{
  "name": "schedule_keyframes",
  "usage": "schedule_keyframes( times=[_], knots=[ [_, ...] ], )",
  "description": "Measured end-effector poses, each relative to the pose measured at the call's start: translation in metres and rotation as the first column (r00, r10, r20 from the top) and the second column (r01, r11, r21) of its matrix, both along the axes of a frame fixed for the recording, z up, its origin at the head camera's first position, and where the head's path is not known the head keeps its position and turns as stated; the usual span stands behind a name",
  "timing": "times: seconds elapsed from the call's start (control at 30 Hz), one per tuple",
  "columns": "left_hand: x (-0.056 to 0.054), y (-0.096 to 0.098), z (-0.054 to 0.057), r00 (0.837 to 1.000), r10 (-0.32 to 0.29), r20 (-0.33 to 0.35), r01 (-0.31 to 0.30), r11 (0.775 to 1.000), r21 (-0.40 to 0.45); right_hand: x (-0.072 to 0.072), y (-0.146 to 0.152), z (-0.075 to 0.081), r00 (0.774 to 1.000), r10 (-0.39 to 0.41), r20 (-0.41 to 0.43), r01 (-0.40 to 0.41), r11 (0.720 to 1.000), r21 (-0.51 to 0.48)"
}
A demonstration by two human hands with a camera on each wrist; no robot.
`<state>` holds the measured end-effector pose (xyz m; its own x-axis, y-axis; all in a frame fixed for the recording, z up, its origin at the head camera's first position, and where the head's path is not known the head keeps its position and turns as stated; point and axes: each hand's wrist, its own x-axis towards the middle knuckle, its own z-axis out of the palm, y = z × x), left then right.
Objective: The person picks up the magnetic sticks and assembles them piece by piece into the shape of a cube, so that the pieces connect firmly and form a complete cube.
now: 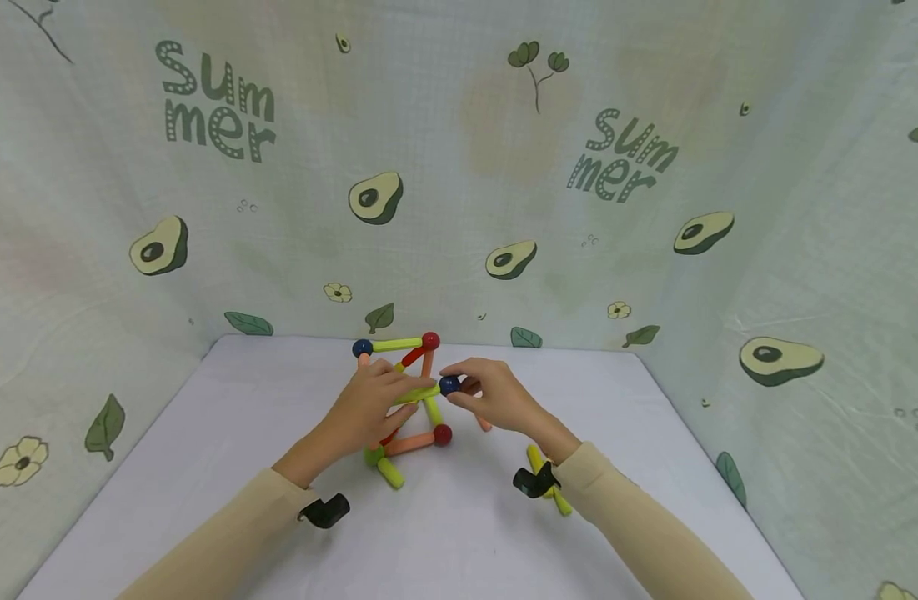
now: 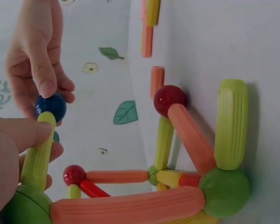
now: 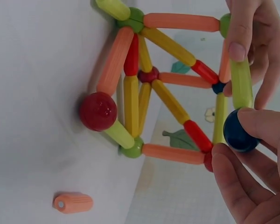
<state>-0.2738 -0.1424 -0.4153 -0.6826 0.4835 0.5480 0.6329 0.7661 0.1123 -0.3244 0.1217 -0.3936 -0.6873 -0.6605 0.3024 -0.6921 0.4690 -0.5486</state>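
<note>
In the head view my left hand point(image 1: 370, 406) pinches a yellow-green rod point(image 3: 241, 86) at the upper part of a frame of rods and balls. One end of this rod meets a dark blue ball point(image 3: 239, 131), which my right hand point(image 1: 499, 397) holds between thumb and fingers. At the rod's other end, a green ball point(image 2: 25, 207) shows in the left wrist view, partly behind the left hand. The frame stands on the table, with salmon rods point(image 2: 130, 205), yellow rods point(image 3: 171, 101) and red balls point(image 3: 98, 111) among its parts.
A short salmon rod point(image 3: 74, 203) lies loose on the white table point(image 1: 459, 542). Yellow rods point(image 1: 535, 458) and a yellow-green one point(image 1: 562, 503) lie near the right forearm. Behind the table hangs a printed cloth point(image 1: 443, 125), which also runs along both sides.
</note>
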Motion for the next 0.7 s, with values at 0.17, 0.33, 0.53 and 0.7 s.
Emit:
schedule_keyframes(
  times=[0.17, 0.33, 0.53, 0.7],
  knots=[
    [-0.002, 0.003, 0.002, 0.998, -0.059, 0.026, 0.059, 0.998, -0.016, 0.001, 0.001, 0.0, 1.0, 0.007, 0.012, -0.007, 1.0, -0.007],
    [-0.003, 0.004, 0.002, 0.997, -0.071, 0.031, 0.072, 0.997, -0.03, 0.0, 0.005, 0.001, 1.0, 0.004, 0.019, -0.004, 1.0, 0.011],
    [-0.003, 0.003, 0.001, 0.997, -0.063, 0.043, 0.065, 0.997, -0.039, -0.002, 0.018, 0.0, 0.999, -0.044, 0.016, 0.043, 0.999, 0.031],
    [-0.003, 0.003, 0.0, 0.997, -0.048, 0.056, 0.051, 0.998, -0.042, -0.005, 0.041, -0.009, 0.987, -0.158, 0.006, 0.156, 0.983, 0.101]
  ],
)
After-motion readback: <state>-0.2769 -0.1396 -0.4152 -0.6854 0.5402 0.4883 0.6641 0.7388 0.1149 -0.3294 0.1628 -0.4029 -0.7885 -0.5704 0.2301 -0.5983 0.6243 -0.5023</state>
